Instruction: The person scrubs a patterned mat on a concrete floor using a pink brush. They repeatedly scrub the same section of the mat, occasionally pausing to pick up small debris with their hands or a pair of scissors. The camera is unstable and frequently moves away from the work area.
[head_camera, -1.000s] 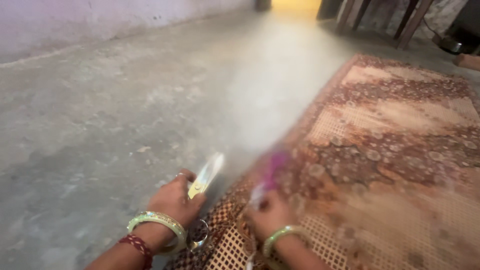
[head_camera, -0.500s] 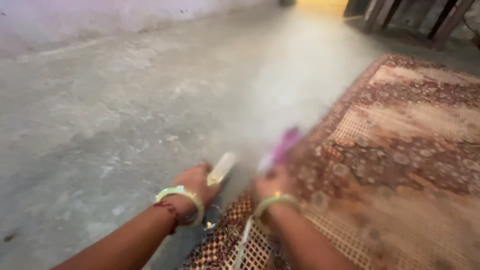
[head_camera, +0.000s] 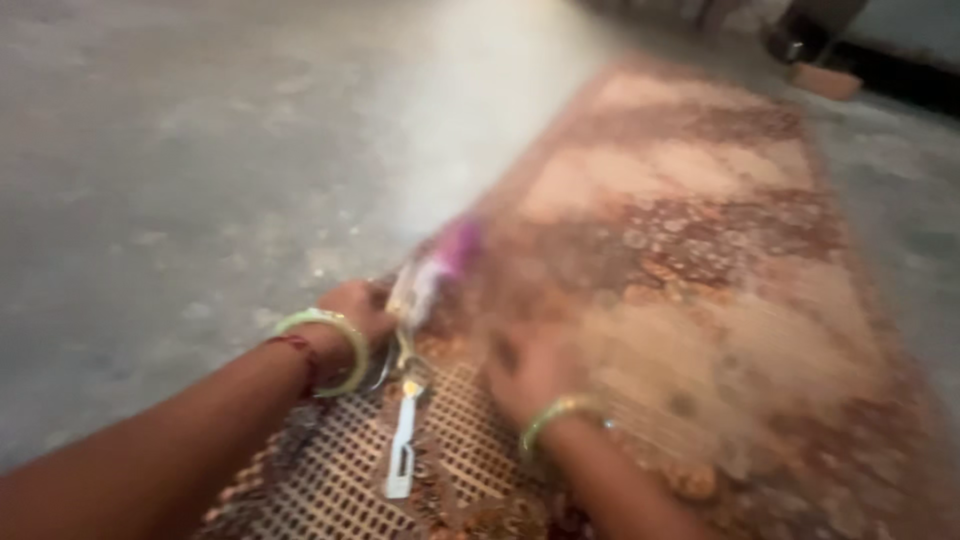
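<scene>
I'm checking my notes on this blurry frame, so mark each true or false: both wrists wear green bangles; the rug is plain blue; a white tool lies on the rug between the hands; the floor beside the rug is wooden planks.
1. Both wrists wear green bangles. True: the left hand and right hand each have one.
2. The rug is plain blue. False: it is patterned red-brown and tan.
3. A white tool lies on the rug between the hands. True.
4. The floor is wooden planks. False: it looks like bare grey concrete.
</scene>
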